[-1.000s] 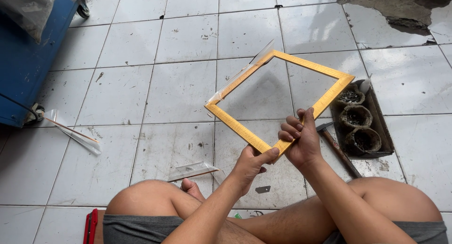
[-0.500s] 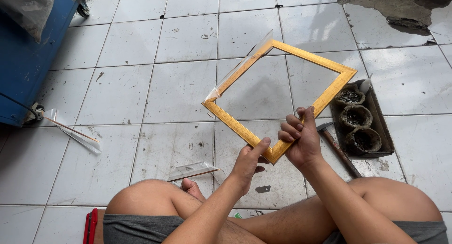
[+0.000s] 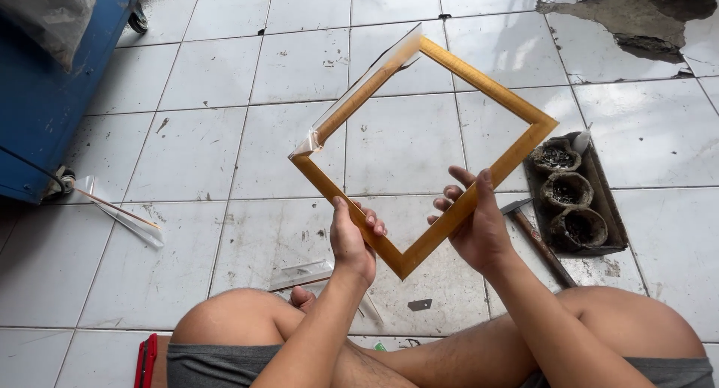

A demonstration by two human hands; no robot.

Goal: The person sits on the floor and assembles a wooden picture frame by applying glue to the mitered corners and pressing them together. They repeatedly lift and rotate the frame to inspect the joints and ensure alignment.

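I hold an empty square wooden picture frame point(image 3: 494, 96), golden yellow, tilted like a diamond above the white tiled floor. My left hand point(image 3: 352, 238) grips its lower left side near the bottom corner. My right hand point(image 3: 475, 223) grips its lower right side. A strip of clear plastic wrap point(image 3: 359, 96) clings along the upper left side of the frame. I sit cross-legged, with my knees at the bottom of the view.
A dark tray point(image 3: 599, 208) with three round pots of small dark parts lies at right, a hammer point(image 3: 535, 234) beside it. A blue cabinet point(image 3: 45, 96) stands at left. Plastic-wrapped strips point(image 3: 123, 216) and clear scraps point(image 3: 303, 272) lie on the floor.
The frame has come closer and higher in view. My hands have moved apart: the left now holds the lower left side, the right the lower right side.
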